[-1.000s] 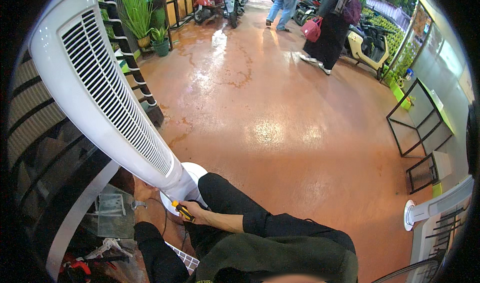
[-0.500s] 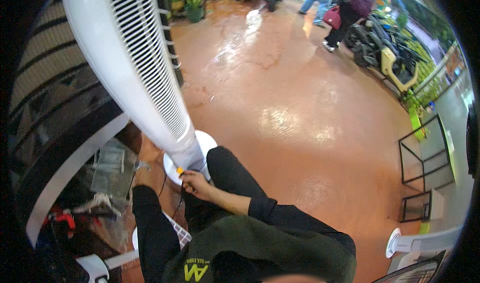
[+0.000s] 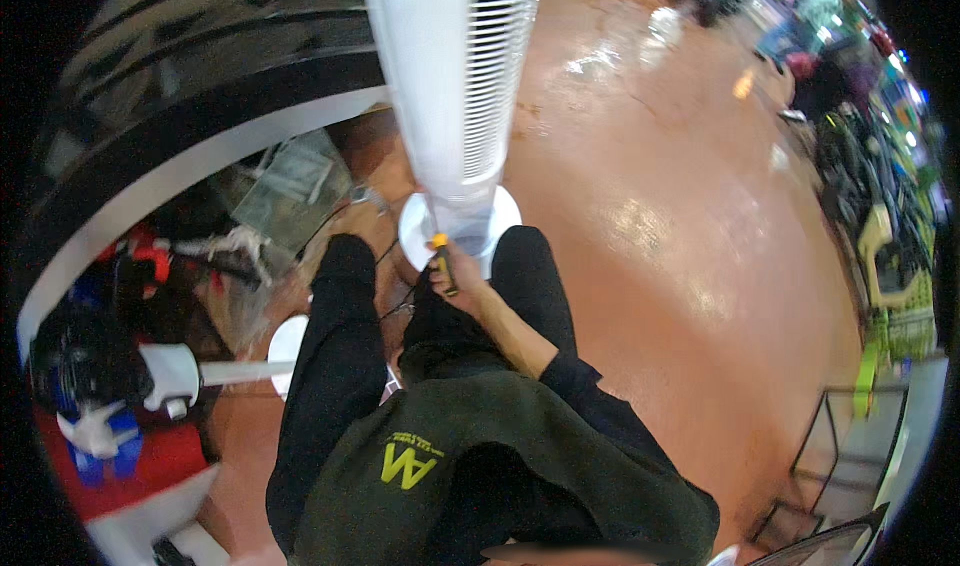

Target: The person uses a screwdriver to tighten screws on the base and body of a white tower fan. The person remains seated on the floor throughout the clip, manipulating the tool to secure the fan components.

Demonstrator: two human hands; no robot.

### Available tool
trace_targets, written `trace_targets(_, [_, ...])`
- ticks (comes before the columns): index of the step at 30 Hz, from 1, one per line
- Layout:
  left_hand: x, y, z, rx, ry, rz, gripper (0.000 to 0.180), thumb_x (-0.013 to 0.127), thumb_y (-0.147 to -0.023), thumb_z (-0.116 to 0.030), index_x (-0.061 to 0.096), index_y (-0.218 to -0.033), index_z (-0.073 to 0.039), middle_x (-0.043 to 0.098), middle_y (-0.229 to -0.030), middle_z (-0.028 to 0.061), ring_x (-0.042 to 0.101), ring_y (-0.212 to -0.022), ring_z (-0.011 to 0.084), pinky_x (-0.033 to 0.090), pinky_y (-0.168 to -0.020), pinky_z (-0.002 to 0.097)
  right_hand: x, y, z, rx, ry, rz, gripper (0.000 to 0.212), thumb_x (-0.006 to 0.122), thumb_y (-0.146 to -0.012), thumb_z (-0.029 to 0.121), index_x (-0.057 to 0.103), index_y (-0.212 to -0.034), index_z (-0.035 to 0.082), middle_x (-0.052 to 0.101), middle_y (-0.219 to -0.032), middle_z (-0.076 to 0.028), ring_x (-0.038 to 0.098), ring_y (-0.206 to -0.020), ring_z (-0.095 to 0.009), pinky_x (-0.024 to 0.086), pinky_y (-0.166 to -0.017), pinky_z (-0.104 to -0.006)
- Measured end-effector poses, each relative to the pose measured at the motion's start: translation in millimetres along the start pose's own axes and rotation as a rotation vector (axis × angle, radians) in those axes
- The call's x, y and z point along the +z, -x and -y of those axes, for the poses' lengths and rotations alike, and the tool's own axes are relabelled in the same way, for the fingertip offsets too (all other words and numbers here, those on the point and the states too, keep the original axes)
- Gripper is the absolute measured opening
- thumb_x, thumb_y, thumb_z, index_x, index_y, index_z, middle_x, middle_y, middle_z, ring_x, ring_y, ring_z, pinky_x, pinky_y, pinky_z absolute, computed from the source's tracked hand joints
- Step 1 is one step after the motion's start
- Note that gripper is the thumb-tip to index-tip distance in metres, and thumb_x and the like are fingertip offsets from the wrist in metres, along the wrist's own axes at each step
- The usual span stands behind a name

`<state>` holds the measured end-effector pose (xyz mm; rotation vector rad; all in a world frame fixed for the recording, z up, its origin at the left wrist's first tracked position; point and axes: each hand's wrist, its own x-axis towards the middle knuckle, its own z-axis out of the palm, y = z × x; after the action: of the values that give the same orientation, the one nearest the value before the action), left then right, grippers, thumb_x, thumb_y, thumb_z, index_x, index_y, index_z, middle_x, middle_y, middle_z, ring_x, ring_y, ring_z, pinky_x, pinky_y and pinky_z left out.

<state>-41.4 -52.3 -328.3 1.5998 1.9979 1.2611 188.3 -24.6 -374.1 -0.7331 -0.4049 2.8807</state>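
A white tower fan point(image 3: 430, 76) with a slatted front stands on a round white base point(image 3: 508, 216) between and beyond my knees. My right hand point(image 3: 462, 278) is closed around a screwdriver point(image 3: 446, 264) with a yellow-and-black handle. Its thin shaft points up toward the bottom of the fan's column; whether the tip touches is too blurred to tell. Past the dark-clothed limb on my left shows bare skin point(image 3: 375, 218) with a shiny band, close to the base. No fingers can be made out there, so my left hand's state is unclear. A dark cord point(image 3: 398, 306) runs near the base.
At left, another fan with a white pole point(image 3: 245, 372) and round foot point(image 3: 287, 344) stands by clear plastic packaging point(image 3: 295, 181) and red items point(image 3: 150, 254). A black-framed table point(image 3: 822, 436) is at right. Blurred people point(image 3: 825, 81) and parked motorbikes point(image 3: 845, 176) line the far right.
The whole view has swung, so the tower fan appears farther right and more upright. My right hand remains near the base, with the screwdriver now more upright toward the column.
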Motion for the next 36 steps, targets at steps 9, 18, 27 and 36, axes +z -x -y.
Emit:
trace_targets(9, [4,-17,-8,-0.039,0.012,-0.01,0.115,0.085,-0.051,-0.002,0.019,-0.145,-0.003,0.034,-0.142,0.0225,0.033,-0.135,0.0358,0.033,-0.11,0.0401,0,-22,-22,-0.879,1.461,-0.632,0.03,0.062,-0.09,0.024,0.057,-0.105,-0.002,0.064,-0.079,-0.011,0.061,-0.065,-0.018,0.05,-0.054,-0.0328])
trace_targets(18, [-1,-2,-3,-0.088,-0.008,-0.027,0.113,0.085,-0.053,-0.004,0.019,-0.145,-0.004,0.035,-0.142,0.0229,0.034,-0.134,0.0366,0.034,-0.109,0.0404,0,-16,-6,-0.156,0.029,-0.087,0.026,0.054,-0.095,0.025,0.051,-0.108,0.003,0.055,-0.078,-0.005,0.055,-0.062,-0.015,0.048,-0.053,-0.0255])
trace_targets(27, [-5,10,1,-0.134,-0.035,-0.028,0.112,0.085,-0.055,-0.005,0.019,-0.145,-0.004,0.037,-0.141,0.0233,0.034,-0.134,0.0374,0.034,-0.109,0.0408,-1,-15,-13,-0.878,1.61,-0.661,0.03,0.059,-0.092,0.029,0.059,-0.1,0.0,0.061,-0.077,-0.007,0.061,-0.063,-0.017,0.049,-0.056,-0.0293])
trace_targets(36, [-1,-24,-3,-0.135,-0.059,0.04,0.11,0.085,-0.057,-0.006,0.02,-0.145,-0.004,0.038,-0.141,0.0237,0.035,-0.133,0.0382,0.034,-0.109,0.0412,-4,-7,8,-0.16,0.148,-0.067,0.033,0.052,-0.096,0.034,0.053,-0.103,0.002,0.06,-0.082,-0.007,0.059,-0.059,-0.017,0.048,-0.05,-0.0296])
